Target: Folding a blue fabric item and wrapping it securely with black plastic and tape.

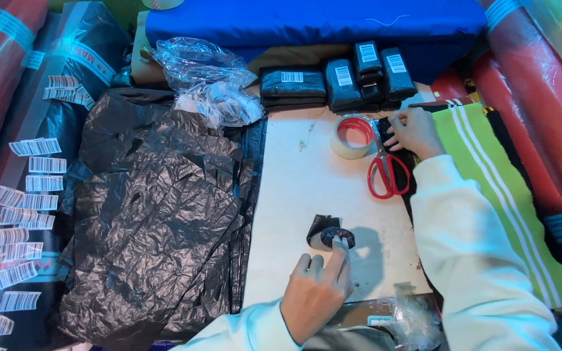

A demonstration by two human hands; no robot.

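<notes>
My left hand rests low on the pale board, its index fingertip pressing on a small black wrapped bundle. My right hand reaches to the far right and lies flat on a black piece next to the green cloth with white stripes, fingers spread. Red-handled scissors lie just left of that hand. A roll of clear tape stands beside the scissors' blades.
Several black wrapped parcels with white labels are stacked at the board's far edge. Crumpled black plastic sheets cover the left. Clear plastic bags lie behind them. Label stickers line the far left. Red fabric rolls flank the right.
</notes>
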